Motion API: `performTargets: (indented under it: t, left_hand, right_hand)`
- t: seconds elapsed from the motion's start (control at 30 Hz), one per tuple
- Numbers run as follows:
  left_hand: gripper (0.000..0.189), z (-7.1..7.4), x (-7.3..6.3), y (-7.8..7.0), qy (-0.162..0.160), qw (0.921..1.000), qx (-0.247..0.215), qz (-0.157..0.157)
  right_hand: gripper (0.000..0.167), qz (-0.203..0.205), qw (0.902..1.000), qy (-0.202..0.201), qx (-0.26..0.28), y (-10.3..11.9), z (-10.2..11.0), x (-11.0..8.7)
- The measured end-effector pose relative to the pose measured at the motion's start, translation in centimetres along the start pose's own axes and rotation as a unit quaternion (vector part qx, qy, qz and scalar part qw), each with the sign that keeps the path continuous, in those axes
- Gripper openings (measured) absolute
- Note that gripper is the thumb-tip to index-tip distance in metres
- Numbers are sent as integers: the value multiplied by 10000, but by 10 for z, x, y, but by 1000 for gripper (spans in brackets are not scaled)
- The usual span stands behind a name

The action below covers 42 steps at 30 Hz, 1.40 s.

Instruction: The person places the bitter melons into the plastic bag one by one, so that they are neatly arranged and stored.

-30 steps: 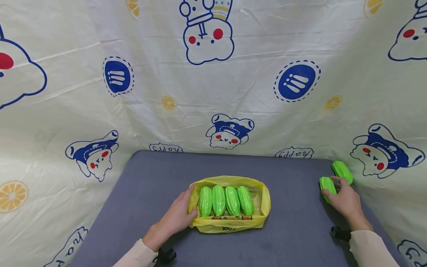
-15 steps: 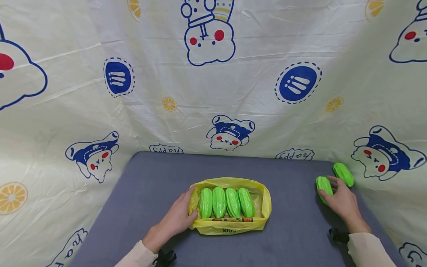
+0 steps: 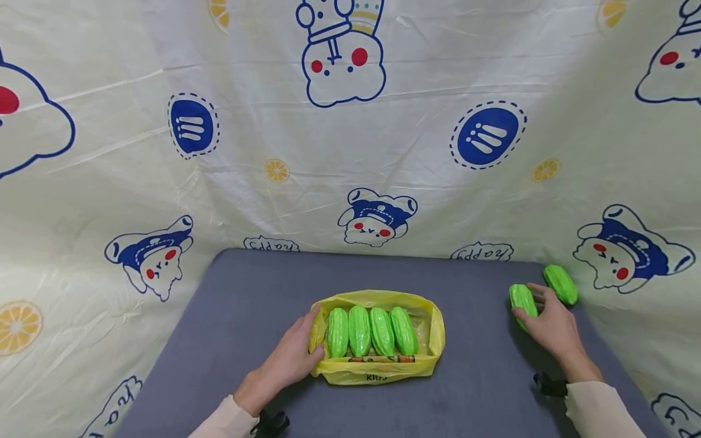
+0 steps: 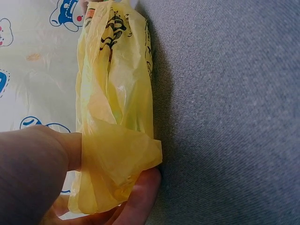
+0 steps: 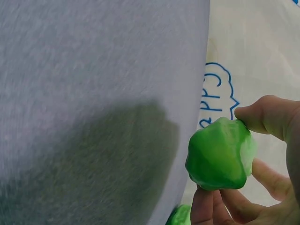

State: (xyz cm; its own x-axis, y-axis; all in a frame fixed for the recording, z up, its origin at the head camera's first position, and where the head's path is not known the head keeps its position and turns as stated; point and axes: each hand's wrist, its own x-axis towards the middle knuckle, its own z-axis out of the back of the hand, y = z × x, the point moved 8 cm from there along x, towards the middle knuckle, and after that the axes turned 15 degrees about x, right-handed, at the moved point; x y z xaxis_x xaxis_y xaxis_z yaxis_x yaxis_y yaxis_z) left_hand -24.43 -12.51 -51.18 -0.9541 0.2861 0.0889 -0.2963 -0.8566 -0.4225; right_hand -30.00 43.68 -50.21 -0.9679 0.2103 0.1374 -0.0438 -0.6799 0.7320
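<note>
A yellow plastic bag [image 3: 378,371], its mouth spread wide, sits mid-table with several ridged green cucumbers [image 3: 359,331] lined up inside. My left hand [image 3: 292,350] grips the bag's left end; in the left wrist view, thumb and fingers wrap the crumpled plastic [image 4: 117,154]. Off to the right, my right hand [image 3: 553,325] holds another glossy ridged green cucumber [image 3: 521,299] between thumb and fingers. Its lobed end [image 5: 218,157] faces the right wrist camera, raised above the table with a shadow below.
One more green cucumber [image 3: 560,285] lies at the table's far right corner, just behind my right hand. Grey cloth covers the table [image 3: 465,340]. A white printed curtain [image 3: 241,201] hangs along its back and sides.
My right hand has carried its cucumber a little to the left, away from the one at the corner. The left hand and the bag have stayed in place.
</note>
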Motion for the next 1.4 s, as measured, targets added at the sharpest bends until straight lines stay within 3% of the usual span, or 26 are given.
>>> performTargets:
  t: [0.77, 1.4]
  left_hand:
    - [87, 0, 0, 2, 52, 9999, -63, 60]
    - [89, -1, 1, 2, 83, 9999, -48, 96]
  right_hand:
    - [83, 612, 9978, 182, 150, 62, -27, -11]
    - [84, 1089, 9907, 712, 407, 115, -52, -24]
